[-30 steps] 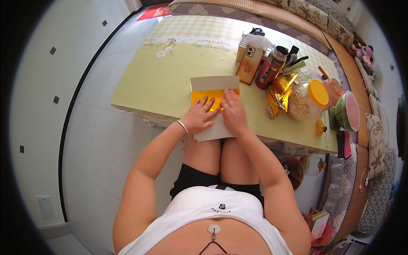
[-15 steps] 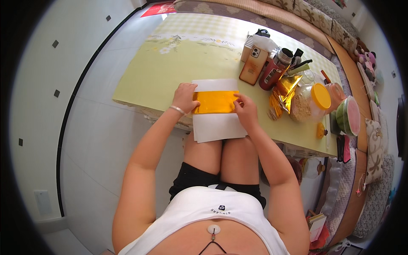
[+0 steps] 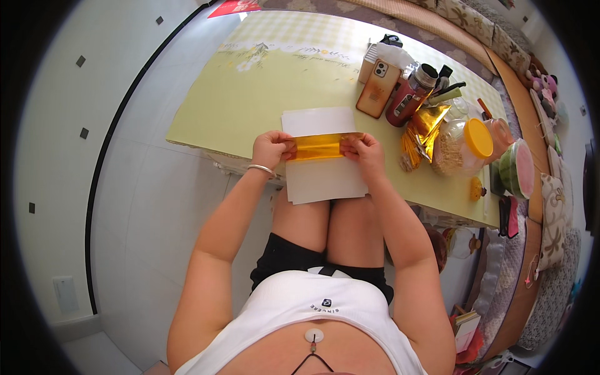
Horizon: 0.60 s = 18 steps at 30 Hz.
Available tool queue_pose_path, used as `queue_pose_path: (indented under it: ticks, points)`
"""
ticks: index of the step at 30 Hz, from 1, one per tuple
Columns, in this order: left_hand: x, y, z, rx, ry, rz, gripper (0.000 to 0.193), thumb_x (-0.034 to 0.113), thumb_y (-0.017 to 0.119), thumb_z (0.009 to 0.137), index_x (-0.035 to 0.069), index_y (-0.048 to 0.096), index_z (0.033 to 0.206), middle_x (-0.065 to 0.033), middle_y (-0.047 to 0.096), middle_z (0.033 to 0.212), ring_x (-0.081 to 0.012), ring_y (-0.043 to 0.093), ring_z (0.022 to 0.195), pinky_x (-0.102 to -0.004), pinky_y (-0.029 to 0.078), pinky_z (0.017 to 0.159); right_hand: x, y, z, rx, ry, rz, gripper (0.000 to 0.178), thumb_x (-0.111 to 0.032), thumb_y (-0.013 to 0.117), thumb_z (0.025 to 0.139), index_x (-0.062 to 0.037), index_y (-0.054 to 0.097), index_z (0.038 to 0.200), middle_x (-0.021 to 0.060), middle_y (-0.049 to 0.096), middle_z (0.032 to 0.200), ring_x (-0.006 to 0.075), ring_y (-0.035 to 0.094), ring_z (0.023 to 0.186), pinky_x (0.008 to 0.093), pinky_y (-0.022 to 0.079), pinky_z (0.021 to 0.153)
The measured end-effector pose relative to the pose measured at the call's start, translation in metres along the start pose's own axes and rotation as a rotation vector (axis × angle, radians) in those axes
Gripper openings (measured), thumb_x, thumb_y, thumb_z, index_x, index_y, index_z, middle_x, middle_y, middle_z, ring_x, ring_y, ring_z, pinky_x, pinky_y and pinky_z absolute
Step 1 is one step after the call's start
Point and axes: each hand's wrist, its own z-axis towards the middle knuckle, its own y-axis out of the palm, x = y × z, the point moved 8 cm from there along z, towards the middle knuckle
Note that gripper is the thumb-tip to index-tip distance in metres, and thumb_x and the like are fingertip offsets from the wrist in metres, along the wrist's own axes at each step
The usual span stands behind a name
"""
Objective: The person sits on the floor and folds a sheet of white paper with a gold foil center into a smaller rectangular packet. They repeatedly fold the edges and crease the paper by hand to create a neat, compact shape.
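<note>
A strip of shiny gold foil paper (image 3: 317, 147) stretches between my two hands, above sheets of white paper (image 3: 324, 182). My left hand (image 3: 273, 149) pinches the foil's left end, thumb and fingers closed on it. At the opposite end, my right hand (image 3: 365, 152) grips the foil the same way. The white sheets lie at the table's near edge and hang out a little over my thighs. Whether the foil touches the paper, I cannot tell.
Right of my hands stand a gold phone (image 3: 379, 89), a red flask (image 3: 410, 97), crumpled gold foil (image 3: 429, 128), a yellow-lidded jar (image 3: 454, 149) and a watermelon-patterned container (image 3: 517, 169). The pale green tablecloth (image 3: 219, 112) covers the table. A sofa (image 3: 494, 39) lies beyond it.
Both hands now pinch the foil's ends, where they were pressing it flat at its edges. The foil looks narrower from near to far, and its lower edge is higher.
</note>
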Motion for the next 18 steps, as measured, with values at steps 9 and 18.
queue_pose_path:
  ticks: [9, 18]
  points:
    - [-0.015, -0.006, -0.001, 0.043, 0.057, 0.238, 0.011, 0.007, 0.073, 0.090, -0.003, 0.071, 0.089, -0.0072, 0.071, 0.080, -0.0121, 0.068, 0.072, -0.0253, 0.058, 0.066, -0.005, -0.016, -0.021, 0.019, 0.080, -0.209, 0.019, -0.022, 0.067, 0.096, -0.0041, 0.065, 0.089, 0.0071, 0.071, 0.082, 0.0139, 0.070, 0.068, 0.0240, 0.056, 0.059]
    - [-0.016, -0.009, 0.002, 0.059, 0.086, 0.383, 0.015, 0.011, 0.075, 0.088, -0.003, 0.071, 0.084, -0.0056, 0.069, 0.075, -0.0108, 0.063, 0.067, -0.0260, 0.056, 0.064, -0.005, -0.016, -0.020, 0.031, 0.085, -0.264, 0.024, -0.028, 0.066, 0.098, -0.0042, 0.067, 0.097, 0.0059, 0.068, 0.073, 0.0112, 0.065, 0.058, 0.0218, 0.051, 0.052]
